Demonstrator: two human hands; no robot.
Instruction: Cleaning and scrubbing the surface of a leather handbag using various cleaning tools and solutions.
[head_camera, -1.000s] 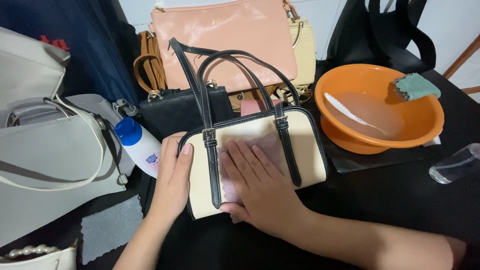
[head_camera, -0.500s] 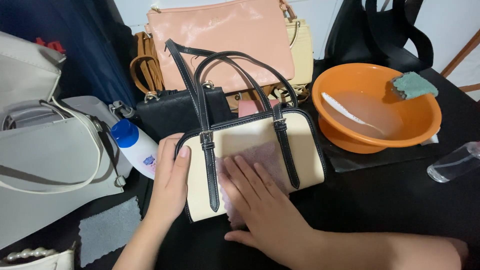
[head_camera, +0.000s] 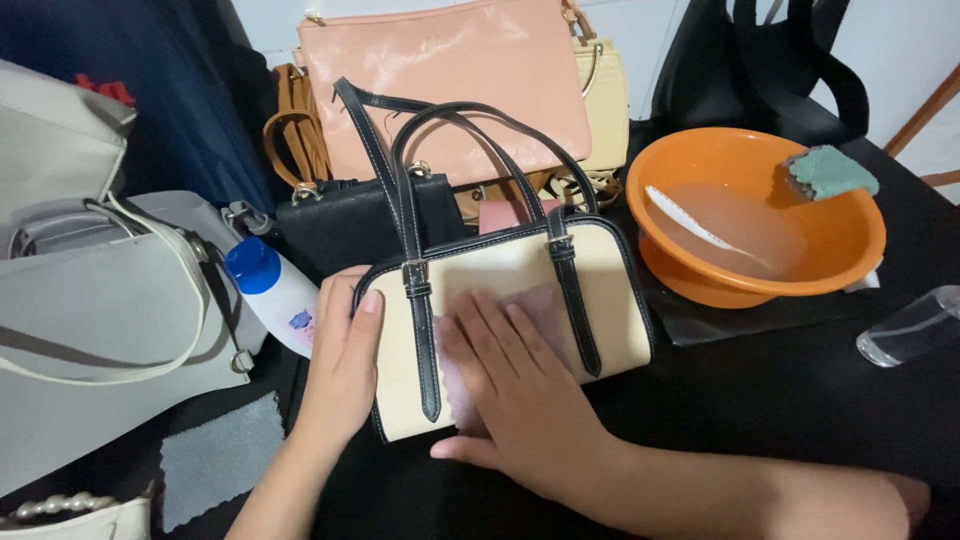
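Far left: a big grey tote bag (head_camera: 90, 340) lies flat on the dark table (head_camera: 800, 420), its pale strap looping across the front; a strand of pearly beads (head_camera: 50, 507) peeks out at the bottom corner.
Grey cloth: a small grey cloth (head_camera: 220, 455) lies spread on the table below the tote, just beside the left forearm.
Bottle: white bottle with a blue cap (head_camera: 275, 290) lies on its side, tucked between the tote and the left hand.
Left hand: the left hand (head_camera: 345, 365) is curled around the left end of the cream handbag (head_camera: 615, 300), thumb on the front panel, bracing it.
Cream handbag: it lies centre of the table with black trim and black handles arching up and back; behind it, a small black bag (head_camera: 350, 225).
Right hand: the right hand (head_camera: 510, 390) is flat and open, fingers spread, pressing a thin pale wipe (head_camera: 545, 305) against the front of the handbag between the two black straps.
Behind: a pink leather bag (head_camera: 450, 80) stands upright at the back, tan straps to its left.
Right: an orange basin (head_camera: 840, 240) holding cloudy water, with a green sponge (head_camera: 830, 172) resting on its rim.
Far right: a clear bottle (head_camera: 915, 325) lies at the table's edge, well apart from the hands.
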